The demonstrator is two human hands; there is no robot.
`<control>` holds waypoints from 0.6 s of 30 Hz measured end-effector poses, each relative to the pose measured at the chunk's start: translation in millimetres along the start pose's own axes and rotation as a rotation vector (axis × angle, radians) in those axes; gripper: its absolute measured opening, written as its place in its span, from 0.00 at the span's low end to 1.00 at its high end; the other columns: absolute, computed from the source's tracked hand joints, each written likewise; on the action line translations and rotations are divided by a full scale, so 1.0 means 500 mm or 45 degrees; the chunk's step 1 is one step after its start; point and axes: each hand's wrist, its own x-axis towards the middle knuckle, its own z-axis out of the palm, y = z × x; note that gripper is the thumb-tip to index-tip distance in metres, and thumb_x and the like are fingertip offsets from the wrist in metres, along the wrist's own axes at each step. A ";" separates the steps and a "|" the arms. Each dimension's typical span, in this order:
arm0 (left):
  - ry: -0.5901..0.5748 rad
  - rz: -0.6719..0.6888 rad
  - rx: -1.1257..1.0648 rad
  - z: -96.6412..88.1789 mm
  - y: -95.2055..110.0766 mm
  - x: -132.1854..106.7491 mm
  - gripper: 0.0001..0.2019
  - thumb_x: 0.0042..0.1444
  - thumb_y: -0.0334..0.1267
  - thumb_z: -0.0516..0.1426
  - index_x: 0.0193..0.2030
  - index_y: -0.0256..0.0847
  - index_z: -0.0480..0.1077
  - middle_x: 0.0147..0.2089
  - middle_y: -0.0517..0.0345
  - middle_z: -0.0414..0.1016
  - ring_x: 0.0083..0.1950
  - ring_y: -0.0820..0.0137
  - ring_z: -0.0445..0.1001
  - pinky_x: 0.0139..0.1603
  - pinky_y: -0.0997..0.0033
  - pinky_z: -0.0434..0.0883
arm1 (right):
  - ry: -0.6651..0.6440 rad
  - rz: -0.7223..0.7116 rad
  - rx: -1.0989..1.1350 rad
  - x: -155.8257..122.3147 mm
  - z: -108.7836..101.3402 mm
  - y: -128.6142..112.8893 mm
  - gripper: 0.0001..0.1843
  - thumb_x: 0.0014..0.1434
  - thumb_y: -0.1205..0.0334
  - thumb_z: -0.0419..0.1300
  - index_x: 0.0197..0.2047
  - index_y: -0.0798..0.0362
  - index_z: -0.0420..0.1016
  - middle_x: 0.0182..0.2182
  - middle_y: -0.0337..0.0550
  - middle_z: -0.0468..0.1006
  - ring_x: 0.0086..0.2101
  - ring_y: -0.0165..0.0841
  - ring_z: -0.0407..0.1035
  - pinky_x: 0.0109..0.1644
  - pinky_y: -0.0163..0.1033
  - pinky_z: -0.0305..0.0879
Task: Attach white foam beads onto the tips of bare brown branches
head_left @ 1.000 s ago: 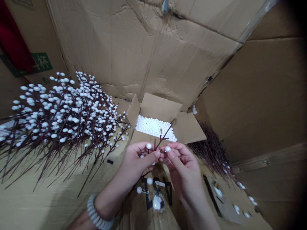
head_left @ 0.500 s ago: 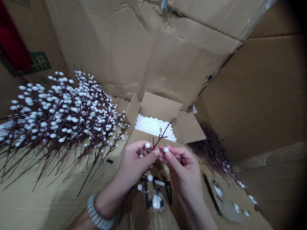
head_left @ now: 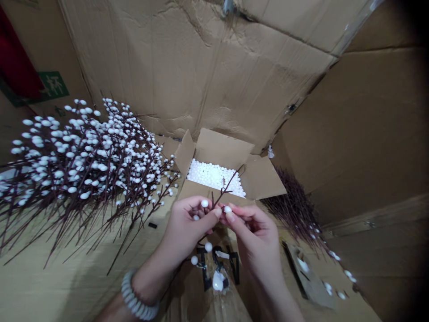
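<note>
My left hand (head_left: 192, 221) is closed around a thin brown twig (head_left: 225, 190), pinching it between thumb and fingers. Its forked bare tip points up and to the right, and several white balls sit on its lower side shoots. Between the thumb and fingers of my right hand (head_left: 256, 232) is a small white ball (head_left: 227, 209), held at the end of a short side shoot close to my left thumb. Just beyond both hands stands an open cardboard box (head_left: 264, 179) with loose white foam balls (head_left: 212, 173) in it.
At the left lies a big pile of twigs with white balls (head_left: 97, 156). Bare brown twigs (head_left: 291, 201) are heaped at the right. Cardboard walls (head_left: 161, 67) rise behind. A small black piece (head_left: 152, 225) and a flat cardboard piece (head_left: 310, 279) lie nearby.
The white ball in my right fingers has shifted slightly left, nearer my left thumb and the side shoot. My left hand keeps its grip, and the whole view has moved slightly.
</note>
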 end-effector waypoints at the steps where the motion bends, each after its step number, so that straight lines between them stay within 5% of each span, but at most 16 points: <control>1: 0.005 0.002 0.005 0.000 0.001 0.000 0.09 0.45 0.40 0.61 0.22 0.38 0.67 0.20 0.64 0.63 0.21 0.77 0.62 0.20 0.79 0.64 | -0.002 -0.010 -0.005 0.000 0.000 0.001 0.05 0.47 0.65 0.70 0.30 0.47 0.81 0.29 0.38 0.84 0.31 0.29 0.78 0.36 0.31 0.75; 12: 0.004 -0.048 -0.040 0.004 0.004 0.001 0.09 0.43 0.40 0.61 0.22 0.38 0.67 0.19 0.64 0.64 0.20 0.78 0.62 0.20 0.78 0.64 | -0.133 -0.013 -0.148 0.012 -0.011 -0.023 0.05 0.52 0.62 0.67 0.35 0.46 0.80 0.34 0.39 0.84 0.34 0.28 0.78 0.39 0.31 0.75; 18: 0.019 -0.092 -0.110 0.006 0.006 0.005 0.09 0.41 0.40 0.61 0.21 0.39 0.66 0.20 0.63 0.66 0.20 0.78 0.61 0.18 0.80 0.63 | -0.093 -0.196 -0.629 0.105 -0.063 -0.067 0.07 0.54 0.60 0.64 0.37 0.50 0.78 0.36 0.43 0.82 0.35 0.31 0.76 0.39 0.36 0.73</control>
